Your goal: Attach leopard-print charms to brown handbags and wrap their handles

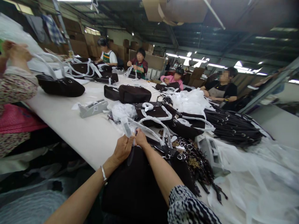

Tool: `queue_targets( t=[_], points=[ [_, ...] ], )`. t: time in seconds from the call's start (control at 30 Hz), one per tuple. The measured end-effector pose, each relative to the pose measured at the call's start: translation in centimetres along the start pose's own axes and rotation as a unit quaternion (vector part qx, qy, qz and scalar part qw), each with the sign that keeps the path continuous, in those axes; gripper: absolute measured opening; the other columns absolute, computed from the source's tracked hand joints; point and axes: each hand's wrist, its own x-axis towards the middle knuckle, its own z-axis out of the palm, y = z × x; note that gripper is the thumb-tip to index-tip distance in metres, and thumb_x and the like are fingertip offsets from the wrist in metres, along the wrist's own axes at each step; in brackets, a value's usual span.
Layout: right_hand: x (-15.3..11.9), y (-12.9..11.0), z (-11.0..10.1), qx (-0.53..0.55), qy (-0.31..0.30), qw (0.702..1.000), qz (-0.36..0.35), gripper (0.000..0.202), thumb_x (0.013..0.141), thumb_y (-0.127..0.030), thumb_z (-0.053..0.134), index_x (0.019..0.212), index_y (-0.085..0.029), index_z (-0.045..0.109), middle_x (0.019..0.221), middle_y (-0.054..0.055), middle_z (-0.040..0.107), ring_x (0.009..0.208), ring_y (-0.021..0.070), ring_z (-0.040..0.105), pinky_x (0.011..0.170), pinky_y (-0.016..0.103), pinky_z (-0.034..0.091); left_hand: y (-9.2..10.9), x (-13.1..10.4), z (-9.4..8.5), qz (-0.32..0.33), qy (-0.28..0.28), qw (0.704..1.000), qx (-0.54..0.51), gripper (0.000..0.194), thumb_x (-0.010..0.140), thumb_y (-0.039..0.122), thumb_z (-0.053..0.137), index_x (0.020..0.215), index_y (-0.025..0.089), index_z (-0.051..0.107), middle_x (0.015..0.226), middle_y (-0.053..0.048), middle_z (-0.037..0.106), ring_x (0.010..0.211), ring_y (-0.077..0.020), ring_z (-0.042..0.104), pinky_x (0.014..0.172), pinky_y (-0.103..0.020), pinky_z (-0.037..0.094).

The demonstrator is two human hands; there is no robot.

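Note:
A large dark handbag (pixel 135 186) lies at the table's front edge under my forearms. My left hand (pixel 123 148) is closed around a bag handle wrapped in white packing (pixel 126 129), just above the bag. Beside it, my right hand (pixel 141 138) is closed in a pinch, its fingertips close to the left ones. What the right fingers hold is hidden. A thin dark loop (pixel 131 156) hangs below my left fingers. To the right of my right forearm lies a pile of metal-ringed straps and chains (pixel 192 158).
Several dark bags with white-wrapped handles, including one bag (pixel 135 93), cover the long white table (pixel 63 119). A grey tape dispenser (pixel 93 108) stands left; another dispenser (pixel 211 152) stands right, near plastic sheeting (pixel 261 180). Dark straps (pixel 233 126) lie beyond. Co-workers sit around the table.

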Motion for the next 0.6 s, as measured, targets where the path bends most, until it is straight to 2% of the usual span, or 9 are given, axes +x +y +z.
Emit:
queue_targets(
  t=[0.1, 0.27, 0.37, 0.5, 0.6],
  points=[
    [-0.1, 0.3, -1.4, 0.040, -0.035, 0.999, -0.002, 0.046, 0.070, -0.024, 0.070, 0.115, -0.016, 0.062, 0.104, 0.008, 0.070, 0.097, 0.0240, 0.063, 0.085, 0.034, 0.050, -0.2, 0.0, -0.5, -0.007, 0.013, 1.000, 0.003, 0.032, 0.097, 0.037, 0.034, 0.076, 0.020, 0.052, 0.065, -0.002, 0.060, 0.061, -0.0164, 0.059, 0.066, -0.028, 0.047],
    [-1.5, 1.9, -7.8, 0.123, -0.103, 0.987, -0.017, 0.059, 0.069, -0.022, 0.063, 0.128, -0.023, 0.057, 0.108, 0.003, 0.069, 0.087, 0.0160, 0.066, 0.073, 0.025, 0.052, -1.0, 0.4, -1.2, -0.011, 0.027, 0.999, -0.021, 0.030, 0.098, 0.037, 0.035, 0.079, 0.020, 0.052, 0.064, -0.001, 0.059, 0.059, -0.0151, 0.057, 0.064, -0.027, 0.046],
    [-3.2, 2.9, -10.7, 0.137, -0.145, 0.980, -0.001, 0.056, 0.063, -0.016, 0.058, 0.118, -0.023, 0.065, 0.099, 0.001, 0.072, 0.077, 0.0148, 0.064, 0.061, 0.022, 0.049, -1.4, 0.9, -1.3, -0.007, 0.053, 0.999, -0.013, 0.030, 0.098, 0.038, 0.036, 0.079, 0.020, 0.052, 0.065, -0.001, 0.058, 0.058, -0.0145, 0.055, 0.063, -0.026, 0.045],
    [-4.9, 3.0, -11.3, 0.117, -0.194, 0.974, 0.025, 0.055, 0.056, -0.011, 0.052, 0.106, -0.022, 0.074, 0.079, -0.002, 0.073, 0.062, 0.0129, 0.058, 0.053, 0.020, 0.042, -1.1, 1.3, -1.0, -0.009, 0.054, 0.998, -0.018, 0.031, 0.098, 0.040, 0.036, 0.079, 0.021, 0.051, 0.064, 0.000, 0.056, 0.057, -0.0143, 0.055, 0.062, -0.025, 0.046],
    [-5.3, 2.3, -11.0, 0.097, -0.261, 0.960, 0.036, 0.049, 0.053, -0.009, 0.053, 0.094, -0.021, 0.078, 0.075, -0.003, 0.073, 0.060, 0.0139, 0.059, 0.053, 0.022, 0.043, -0.9, 1.4, -0.8, -0.015, 0.040, 0.999, 0.001, 0.032, 0.097, 0.042, 0.035, 0.079, 0.021, 0.051, 0.064, 0.000, 0.056, 0.057, -0.0147, 0.055, 0.061, -0.025, 0.046]
  ],
)
